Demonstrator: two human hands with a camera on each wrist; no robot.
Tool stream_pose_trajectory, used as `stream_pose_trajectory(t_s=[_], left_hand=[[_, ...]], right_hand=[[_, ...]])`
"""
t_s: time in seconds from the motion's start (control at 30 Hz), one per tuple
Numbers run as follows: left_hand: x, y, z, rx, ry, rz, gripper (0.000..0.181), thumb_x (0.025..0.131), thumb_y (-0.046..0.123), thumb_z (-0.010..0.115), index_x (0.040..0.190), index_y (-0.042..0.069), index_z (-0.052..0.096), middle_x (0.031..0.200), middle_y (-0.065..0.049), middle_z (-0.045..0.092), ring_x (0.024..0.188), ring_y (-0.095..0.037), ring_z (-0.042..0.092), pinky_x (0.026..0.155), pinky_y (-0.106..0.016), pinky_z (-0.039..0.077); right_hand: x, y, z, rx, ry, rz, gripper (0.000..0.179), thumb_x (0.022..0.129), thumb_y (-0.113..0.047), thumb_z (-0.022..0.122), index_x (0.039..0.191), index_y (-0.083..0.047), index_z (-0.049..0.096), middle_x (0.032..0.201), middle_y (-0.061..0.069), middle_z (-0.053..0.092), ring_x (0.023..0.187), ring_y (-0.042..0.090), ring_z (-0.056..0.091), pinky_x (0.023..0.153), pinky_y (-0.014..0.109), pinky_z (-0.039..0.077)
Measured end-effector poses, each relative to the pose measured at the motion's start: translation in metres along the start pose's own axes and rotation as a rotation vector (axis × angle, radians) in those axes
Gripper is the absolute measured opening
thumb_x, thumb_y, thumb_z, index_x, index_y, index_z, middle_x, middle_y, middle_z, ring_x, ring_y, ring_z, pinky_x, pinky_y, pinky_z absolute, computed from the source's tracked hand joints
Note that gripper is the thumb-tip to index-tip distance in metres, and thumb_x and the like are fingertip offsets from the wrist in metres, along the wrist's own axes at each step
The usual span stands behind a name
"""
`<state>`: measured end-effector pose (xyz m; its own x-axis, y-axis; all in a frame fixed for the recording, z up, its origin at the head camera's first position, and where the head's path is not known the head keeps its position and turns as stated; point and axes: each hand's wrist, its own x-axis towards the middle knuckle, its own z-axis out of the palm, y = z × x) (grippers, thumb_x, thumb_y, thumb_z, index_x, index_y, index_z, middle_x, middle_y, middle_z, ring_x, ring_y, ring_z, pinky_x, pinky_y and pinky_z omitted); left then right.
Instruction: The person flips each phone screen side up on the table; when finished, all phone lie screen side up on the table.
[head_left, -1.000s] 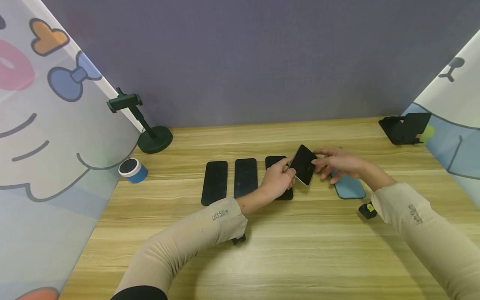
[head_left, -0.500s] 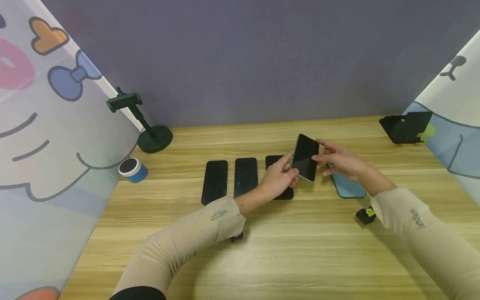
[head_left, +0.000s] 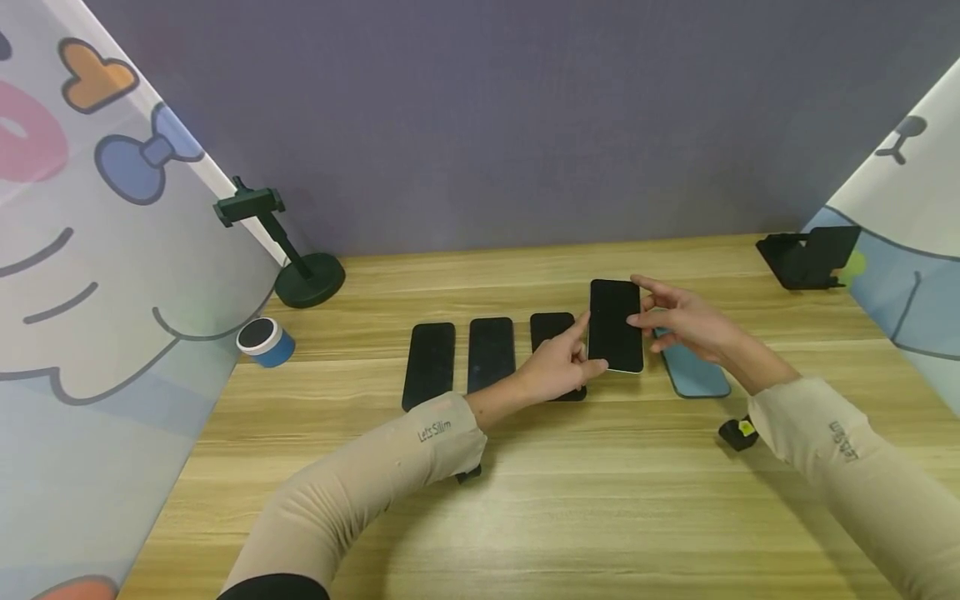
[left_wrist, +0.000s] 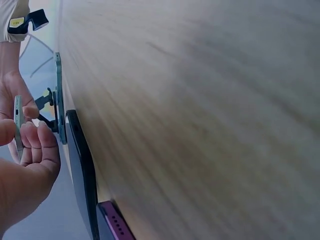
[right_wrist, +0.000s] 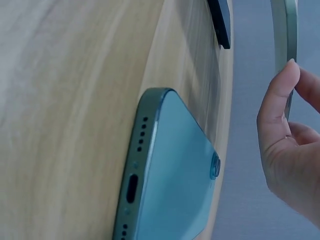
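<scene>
A smartphone with a dark screen and pale frame is held off the table between both hands, screen up. My left hand pinches its left edge, thumb on the lower left corner. At the right edge, my right hand grips it with the thumb on the screen side and fingers beneath. The right wrist view shows the phone's edge between thumb and fingers. Just under my right hand lies a blue phone, back up, its camera bump visible. My left hand partly covers a black phone on the table.
Two more dark phones lie in the row to the left. A green phone stand and a blue-white jar are at the far left. A black folding stand sits back right, before the grey partition.
The held phone has turned from tilted to nearly upright in the head view, its screen facing the camera more. My right fingers have moved from reaching at its edge to gripping it.
</scene>
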<state>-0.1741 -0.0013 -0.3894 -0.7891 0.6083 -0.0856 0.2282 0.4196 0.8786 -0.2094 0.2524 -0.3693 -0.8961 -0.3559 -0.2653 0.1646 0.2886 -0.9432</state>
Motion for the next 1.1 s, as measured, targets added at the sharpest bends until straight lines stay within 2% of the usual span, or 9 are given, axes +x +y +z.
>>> stream_pose_trajectory(t_s=[0.3,0.47,0.6,0.93,1.1], left_hand=[[0.0022,-0.0015,0.0011,-0.008,-0.002,-0.007,0.087,0.101,0.033,0.062,0.163,0.017,0.002,0.07,-0.001,0.06,0.065,-0.027,0.063,0.054,-0.023,0.043],[0.0015,0.0008,0.0018,-0.029,-0.016,-0.03,0.09,0.1,0.035,0.063,0.162,0.016,0.0,0.07,-0.002,0.061,0.072,-0.028,0.067,0.059,-0.023,0.047],[0.0019,0.0011,0.0027,-0.047,-0.03,-0.039,0.093,0.099,0.036,0.064,0.162,0.016,-0.002,0.069,-0.005,0.062,0.07,-0.029,0.066,0.06,-0.024,0.05],[0.0028,0.0007,0.0072,-0.059,-0.047,-0.064,0.094,0.1,0.035,0.063,0.162,0.016,-0.004,0.073,-0.015,0.065,0.065,-0.029,0.063,0.056,-0.023,0.046],[0.0032,0.0028,0.008,-0.078,-0.056,-0.074,0.096,0.099,0.036,0.064,0.162,0.013,-0.005,0.068,-0.012,0.062,0.053,-0.02,0.053,0.053,-0.024,0.043]], right_hand=[[-0.0006,0.0003,0.0025,-0.015,0.07,-0.038,0.081,0.099,-0.019,0.065,0.162,-0.012,0.013,0.109,-0.004,0.057,0.078,0.012,0.062,0.057,0.028,0.056],[0.0003,-0.0003,0.0024,-0.06,0.068,-0.036,0.08,0.1,-0.021,0.063,0.162,-0.011,0.014,0.117,0.002,0.051,0.079,0.013,0.06,0.057,0.029,0.055],[-0.0002,-0.001,0.0017,-0.061,0.044,-0.014,0.08,0.1,-0.022,0.064,0.162,-0.012,0.015,0.117,0.004,0.05,0.08,0.013,0.059,0.058,0.028,0.055],[0.0,0.0049,-0.0001,-0.029,0.056,0.001,0.08,0.098,-0.021,0.066,0.162,-0.013,0.018,0.11,-0.004,0.057,0.079,0.012,0.06,0.056,0.027,0.054],[0.0003,0.0045,-0.0012,-0.046,0.045,0.013,0.079,0.099,-0.022,0.065,0.161,-0.012,0.019,0.109,-0.003,0.056,0.073,0.014,0.06,0.056,0.028,0.054]])
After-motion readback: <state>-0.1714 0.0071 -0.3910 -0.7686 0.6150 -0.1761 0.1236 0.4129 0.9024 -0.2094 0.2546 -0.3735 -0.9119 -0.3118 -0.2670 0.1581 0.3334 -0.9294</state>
